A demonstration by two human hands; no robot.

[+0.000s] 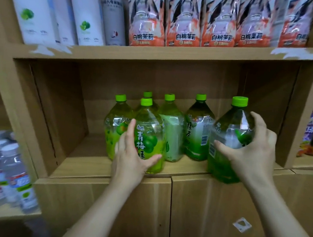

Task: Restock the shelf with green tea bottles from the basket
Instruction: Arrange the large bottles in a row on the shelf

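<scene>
While gripped by right hand, green tea bottle upright

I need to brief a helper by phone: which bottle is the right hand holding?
Find the open wooden shelf compartment below the orange-labelled cartons. Among its green-capped bottles, it is the rightmost green tea bottle, at the front edge, apart from the cluster, gripped by the right hand.

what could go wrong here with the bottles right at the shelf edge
1. The right hand holds a green tea bottle whose base overhangs the shelf edge; released now, it could tip off.
2. The left hand grips the plum green tea bottle near the edge; pushing could knock its neighbours.
</scene>
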